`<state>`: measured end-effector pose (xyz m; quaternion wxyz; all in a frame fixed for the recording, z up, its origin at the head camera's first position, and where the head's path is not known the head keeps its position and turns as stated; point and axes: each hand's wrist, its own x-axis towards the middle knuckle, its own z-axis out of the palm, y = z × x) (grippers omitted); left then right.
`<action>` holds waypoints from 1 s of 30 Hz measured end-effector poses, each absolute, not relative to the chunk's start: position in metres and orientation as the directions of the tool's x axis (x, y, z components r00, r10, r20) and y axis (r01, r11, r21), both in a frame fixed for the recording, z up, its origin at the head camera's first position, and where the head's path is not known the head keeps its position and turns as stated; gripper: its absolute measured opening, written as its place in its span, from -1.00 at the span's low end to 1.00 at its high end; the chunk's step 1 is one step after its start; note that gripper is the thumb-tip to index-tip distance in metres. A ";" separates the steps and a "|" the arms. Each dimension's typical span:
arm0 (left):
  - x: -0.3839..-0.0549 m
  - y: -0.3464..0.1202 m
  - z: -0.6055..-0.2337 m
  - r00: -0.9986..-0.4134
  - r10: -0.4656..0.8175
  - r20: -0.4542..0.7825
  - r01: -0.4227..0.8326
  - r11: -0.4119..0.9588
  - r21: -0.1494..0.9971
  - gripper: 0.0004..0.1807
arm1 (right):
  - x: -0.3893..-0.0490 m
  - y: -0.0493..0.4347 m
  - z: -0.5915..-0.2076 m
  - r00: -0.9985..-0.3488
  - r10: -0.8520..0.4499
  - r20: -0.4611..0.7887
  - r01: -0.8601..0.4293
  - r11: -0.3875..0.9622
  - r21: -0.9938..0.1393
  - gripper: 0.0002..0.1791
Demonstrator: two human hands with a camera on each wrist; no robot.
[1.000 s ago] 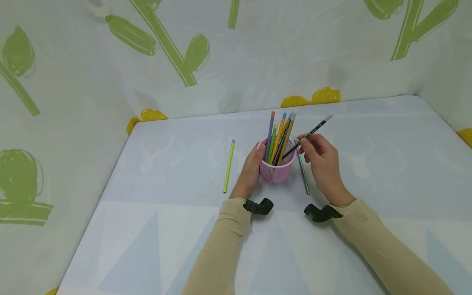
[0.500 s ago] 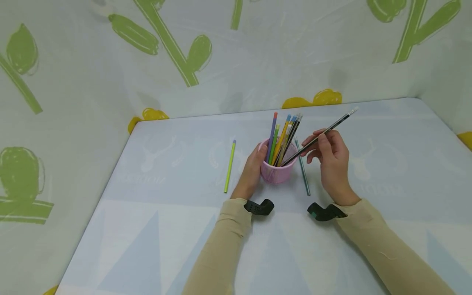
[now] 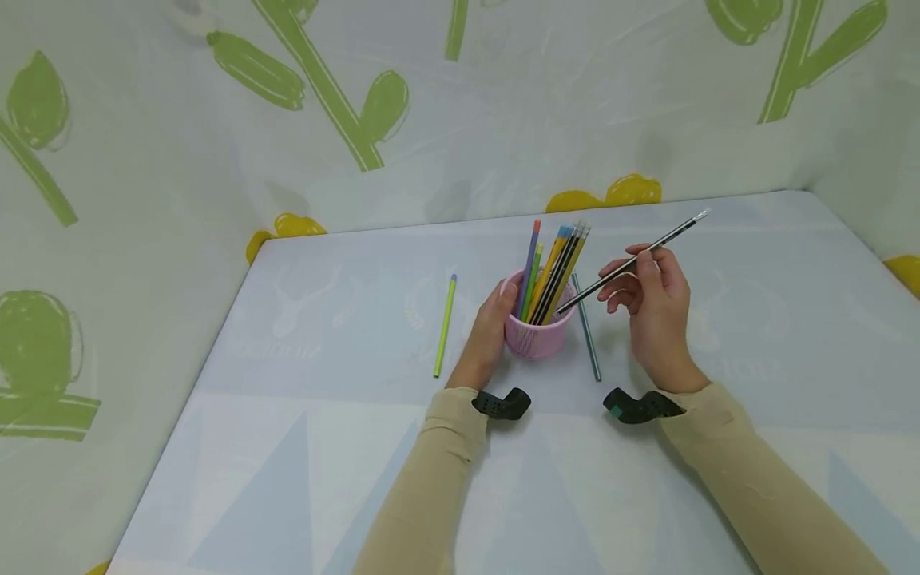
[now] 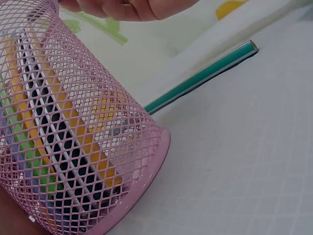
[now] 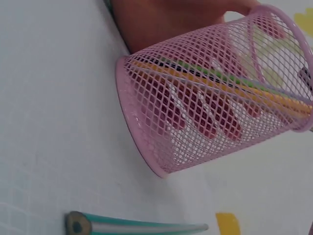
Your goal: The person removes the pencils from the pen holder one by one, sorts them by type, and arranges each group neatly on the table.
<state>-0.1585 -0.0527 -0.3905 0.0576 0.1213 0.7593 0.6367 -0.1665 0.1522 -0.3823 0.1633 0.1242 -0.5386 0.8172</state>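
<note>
My left hand (image 3: pixel 487 331) grips the left side of a pink mesh pencil cup (image 3: pixel 535 342) standing on the table. Several pencils (image 3: pixel 557 271) lean in it: purple, green, yellow and black ones. In the right wrist view, the left hand's fingers show through the mesh cup (image 5: pixel 205 98). My right hand (image 3: pixel 657 307), right of the cup, pinches a dark pencil (image 3: pixel 664 239) with a pale upper end. It slants down to the left, its lower end at the cup's mouth. A teal pencil (image 4: pixel 205 73) lies on the table just right of the cup.
A lime-green pencil (image 3: pixel 446 327) lies on the table left of the left hand. The pale patterned table (image 3: pixel 345 471) meets a wall covering (image 3: pixel 503 120) with green plant prints along its back edge.
My right hand has moved to the right and slightly away, and its grip shows higher on the dark pencil. Pencils in the cup have shifted to the right. The left hand stays on the cup.
</note>
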 end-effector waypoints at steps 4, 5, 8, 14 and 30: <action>-0.159 -0.053 -0.391 -0.963 0.259 0.076 0.120 0.158 0.980 -0.44 | -0.169 0.157 -0.382 -0.928 0.146 0.344 -0.372 -0.431 -0.822 -0.68; -0.159 -0.053 -0.391 -0.963 0.259 0.076 0.120 0.158 0.980 -0.44 | -0.170 0.157 -0.382 -0.932 0.146 0.332 -0.362 -0.450 -0.816 -0.69; -0.159 -0.053 -0.390 -0.964 0.255 0.077 0.120 0.156 0.981 -0.43 | -0.172 0.161 -0.382 -0.943 0.149 0.296 -0.330 -0.494 -0.804 -0.70; -0.158 -0.052 -0.391 -0.965 0.254 0.065 0.109 0.162 0.981 -0.42 | -0.175 0.167 -0.387 -0.960 0.129 0.251 -0.281 -0.498 -0.821 -0.65; -0.158 -0.052 -0.391 -0.963 0.261 0.071 0.116 0.162 0.980 -0.42 | -0.183 0.181 -0.409 -0.994 -0.110 -0.019 0.022 -0.024 -0.999 -0.54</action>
